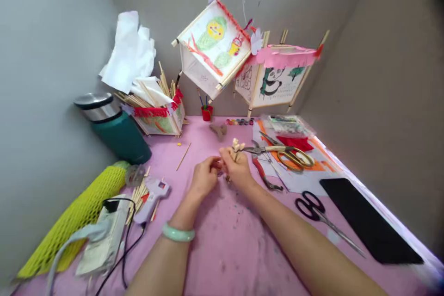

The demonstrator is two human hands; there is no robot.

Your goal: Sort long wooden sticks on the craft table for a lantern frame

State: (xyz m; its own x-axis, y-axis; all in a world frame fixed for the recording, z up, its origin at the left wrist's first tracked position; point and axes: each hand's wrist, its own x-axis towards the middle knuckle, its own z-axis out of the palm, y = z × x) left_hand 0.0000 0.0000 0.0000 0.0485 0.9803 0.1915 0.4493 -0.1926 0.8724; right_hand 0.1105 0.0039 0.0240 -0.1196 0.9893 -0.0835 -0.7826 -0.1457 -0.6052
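**A:** Why's the bench (222,240) laid out like that?
**B:** My guess: the two lanterns (215,41) are up at the back so the middle's free for handwork. The box (159,125) keeps the sticks (138,100) bunched, and the glue gun (151,203) lies off to the left, near its power strip.
**A:** And the hands?
**B:** Right hand (237,169) pinches a small pale piece (236,144) at the fingertips, over mid-bench, probably to steady it. Left hand (206,176) is curled narrow right beside it; can't tell if it's gripping anything.
**A:** Counts?
**B:** Two lanterns, one box, one bottle (120,134), two scissors (308,206) (one gold-handled, one dark), one glue gun, one red cup (207,113), one pale piece that I can make out. Sticks overlap too much, no count, sorry.
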